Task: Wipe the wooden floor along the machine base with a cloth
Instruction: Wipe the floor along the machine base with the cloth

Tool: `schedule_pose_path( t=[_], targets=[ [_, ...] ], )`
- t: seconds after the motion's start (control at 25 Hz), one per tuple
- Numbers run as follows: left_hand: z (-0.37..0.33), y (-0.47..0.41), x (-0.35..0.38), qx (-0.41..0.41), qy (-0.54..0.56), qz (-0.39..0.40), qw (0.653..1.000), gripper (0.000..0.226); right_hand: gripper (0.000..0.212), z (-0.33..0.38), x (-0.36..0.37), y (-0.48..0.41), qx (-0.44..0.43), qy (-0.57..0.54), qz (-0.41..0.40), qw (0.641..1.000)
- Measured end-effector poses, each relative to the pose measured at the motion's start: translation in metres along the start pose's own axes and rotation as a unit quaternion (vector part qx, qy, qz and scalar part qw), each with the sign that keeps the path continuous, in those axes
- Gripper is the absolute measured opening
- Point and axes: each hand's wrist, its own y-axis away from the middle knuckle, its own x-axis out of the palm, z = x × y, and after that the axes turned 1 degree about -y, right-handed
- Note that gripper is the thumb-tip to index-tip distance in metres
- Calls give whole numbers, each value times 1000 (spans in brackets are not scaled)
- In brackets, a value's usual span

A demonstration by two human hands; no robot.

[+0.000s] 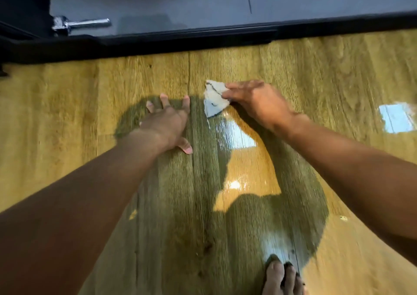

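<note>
A small grey-white cloth (214,98) lies on the glossy wooden floor (67,105), a short way in front of the black machine base (158,43). My right hand (257,101) presses flat on the cloth's right part, fingers pointing left. My left hand (168,123) rests on the bare floor to the left of the cloth, fingers spread, holding nothing. The picture is blurred by motion.
The black base strip runs across the top of the view, with a grey surface (180,3) and a chrome bolt (83,23) behind it. Toes of a bare foot (282,276) show at the bottom edge. Bright window reflections lie on the floor at right.
</note>
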Motion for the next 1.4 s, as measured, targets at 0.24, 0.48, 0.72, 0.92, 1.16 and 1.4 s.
schedule_pose_path(
  t=[0.24, 0.48, 0.72, 0.92, 1.16, 1.4],
  targets=[
    [1, -5, 6, 9, -6, -5, 1000, 133, 42, 10, 11, 43, -120, 17, 3, 993],
    [5, -14, 10, 8, 4, 0, 1000, 137, 33, -29, -4, -60, 54, -10, -42, 998],
    [4, -12, 5, 14, 9, 4, 1000, 138, 32, -38, -16, -51, 13, 20, 2, 1000],
    [0, -4, 0, 10, 13, -1, 1000, 134, 38, -6, -2, 4, 68, -22, -31, 997],
    [0, -6, -1, 9, 13, 2, 1000, 135, 38, -16, -13, 22, -2, 9, 20, 1000],
    [0, -4, -2, 4, 7, -3, 1000, 135, 49, 36, 15, 133, -70, -24, 19, 997]
  ],
)
